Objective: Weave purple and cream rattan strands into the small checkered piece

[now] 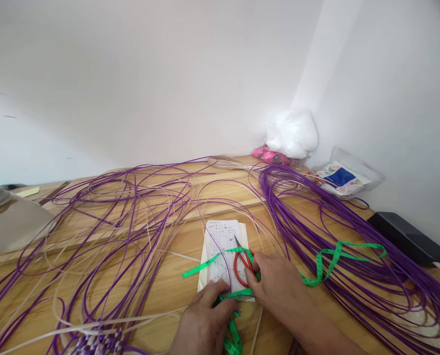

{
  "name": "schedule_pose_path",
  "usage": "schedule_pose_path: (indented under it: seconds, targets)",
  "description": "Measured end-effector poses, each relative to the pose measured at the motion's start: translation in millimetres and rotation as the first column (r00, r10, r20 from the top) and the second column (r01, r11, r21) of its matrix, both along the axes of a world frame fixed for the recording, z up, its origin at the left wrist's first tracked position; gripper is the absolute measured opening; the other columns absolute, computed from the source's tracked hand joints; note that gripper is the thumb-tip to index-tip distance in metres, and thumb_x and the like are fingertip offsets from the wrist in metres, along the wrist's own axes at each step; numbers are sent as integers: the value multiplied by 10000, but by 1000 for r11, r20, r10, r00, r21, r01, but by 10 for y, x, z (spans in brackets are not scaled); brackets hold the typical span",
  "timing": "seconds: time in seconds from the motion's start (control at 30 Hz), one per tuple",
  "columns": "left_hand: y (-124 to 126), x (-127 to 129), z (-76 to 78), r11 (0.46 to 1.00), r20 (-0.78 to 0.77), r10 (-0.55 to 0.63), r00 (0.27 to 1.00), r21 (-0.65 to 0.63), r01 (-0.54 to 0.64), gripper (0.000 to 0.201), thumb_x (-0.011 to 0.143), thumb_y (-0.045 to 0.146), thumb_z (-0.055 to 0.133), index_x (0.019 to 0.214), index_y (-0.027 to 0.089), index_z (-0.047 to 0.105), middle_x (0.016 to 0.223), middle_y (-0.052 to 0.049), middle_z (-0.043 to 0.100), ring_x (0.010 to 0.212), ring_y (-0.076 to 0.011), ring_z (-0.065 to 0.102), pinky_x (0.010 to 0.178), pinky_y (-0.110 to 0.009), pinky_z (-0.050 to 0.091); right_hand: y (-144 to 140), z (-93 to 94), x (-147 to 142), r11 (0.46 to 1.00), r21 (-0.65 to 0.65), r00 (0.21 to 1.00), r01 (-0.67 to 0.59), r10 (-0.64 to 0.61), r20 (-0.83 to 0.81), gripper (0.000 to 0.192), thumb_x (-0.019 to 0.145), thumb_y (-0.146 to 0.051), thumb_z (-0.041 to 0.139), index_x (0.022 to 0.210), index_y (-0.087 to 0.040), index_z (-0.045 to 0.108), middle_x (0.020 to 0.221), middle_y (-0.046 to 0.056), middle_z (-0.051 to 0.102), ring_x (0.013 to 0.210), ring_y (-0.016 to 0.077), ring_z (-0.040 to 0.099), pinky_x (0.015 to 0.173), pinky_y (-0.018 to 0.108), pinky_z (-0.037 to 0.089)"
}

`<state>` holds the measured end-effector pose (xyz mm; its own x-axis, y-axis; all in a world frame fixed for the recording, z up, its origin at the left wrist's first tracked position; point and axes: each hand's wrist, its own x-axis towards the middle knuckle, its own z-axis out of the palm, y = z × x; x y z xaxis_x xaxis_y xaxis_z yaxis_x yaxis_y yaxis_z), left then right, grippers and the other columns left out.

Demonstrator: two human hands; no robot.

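One rounded red loop shows on the scissors (pixel 235 270), dark tapering blades lying over handwritten paper (pixel 218 236); the right hand (pixel 275 278) pinches the handles, blades poking out beyond its fingertips; the left hand (pixel 208 315) curls, whether gripping the ribbony green tape measure (pixel 319 268) I cannot tell; thin purple cords (pixel 290 212) arc either side.

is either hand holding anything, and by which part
The right hand holds the scissors by the red handles. The left hand is at the green tape; whether it holds it cannot be told.
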<state>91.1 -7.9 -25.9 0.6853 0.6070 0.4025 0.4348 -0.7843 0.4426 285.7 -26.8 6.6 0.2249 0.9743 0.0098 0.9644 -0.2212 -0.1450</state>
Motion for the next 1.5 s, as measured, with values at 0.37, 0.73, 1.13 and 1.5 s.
schedule_pose_path:
  seconds: [0.37, 0.73, 1.13, 1.5]
  targets:
    - [16, -23, -11, 998, 22, -29, 999, 50, 27, 287, 835, 110, 475, 939, 280, 681, 1074, -48, 686, 918, -179, 694, 758, -232, 585, -7, 5, 8, 1000, -14, 1000, 4, -4, -22, 203, 866, -346, 519, 792, -189, 625, 782, 86, 694, 753, 249, 630, 624, 318, 282]
    - [22, -25, -20, 999, 11, -29, 1000, -33, 29, 283, 854, 122, 486, 959, 280, 696, 1093, -52, 680, 951, -185, 682, 788, -238, 573, -8, -32, 24, 1000, -23, 1000, 11, -12, -5, 214, 865, -367, 539, 773, -194, 624, 757, 86, 691, 716, 242, 629, 603, 308, 299]
    - [-62, -81, 480, 836, 407, 312, 858, -547, -45, 173, 881, 342, 624, 949, 292, 775, 1097, -69, 631, 1086, -214, 579, 942, -321, 489, -193, 292, -65, 836, 543, 595, -74, 474, -648, 228, 962, -327, 487, 1112, -230, 628, 1116, 85, 645, 1037, 209, 584, 886, 348, 460]
    - [-400, -112, 1088, 481, 545, 529, 650, -824, 300, 351, 766, 464, 728, 875, 133, 759, 789, -50, 621, 424, -70, 481, 406, -221, 380, -502, 559, -758, 962, 189, -214, -199, 145, -966, 431, 844, -548, 640, 974, -138, 660, 769, 34, 595, 590, 99, 556, 421, 166, 373]
